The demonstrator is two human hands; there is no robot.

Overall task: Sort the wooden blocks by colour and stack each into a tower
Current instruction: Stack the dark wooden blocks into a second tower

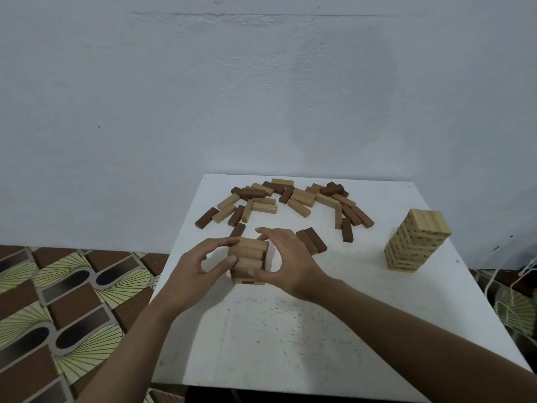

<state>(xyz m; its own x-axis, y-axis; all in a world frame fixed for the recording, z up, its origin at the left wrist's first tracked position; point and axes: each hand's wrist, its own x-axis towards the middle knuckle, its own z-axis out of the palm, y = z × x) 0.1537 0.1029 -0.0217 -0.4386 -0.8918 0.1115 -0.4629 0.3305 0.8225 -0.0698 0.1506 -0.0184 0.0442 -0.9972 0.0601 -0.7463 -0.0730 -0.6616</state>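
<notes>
A white counter (290, 330) holds all the blocks. On the right side stands a tall tower (415, 242) of pale blocks. It looks done, and no hand is near it.

In the middle is a short tower (250, 254) of tan blocks. It is only a few layers high. The left hand (197, 269) and the right hand (287, 260) are on each side of it. The fingers (223, 242) curl around the top layers and hold them, as if to push the blocks straight.

At the far side lies a messy pile (290, 199) of loose blocks. Tan ones and dark brown ones are mixed up there. Two dark blocks (311, 241) lie side by side just to the right of the right hand. One more dark block pokes out behind the short tower.

So I think the job is about one third done. Many tan blocks must still go on the short tower. The dark brown tower is not built yet.
</notes>
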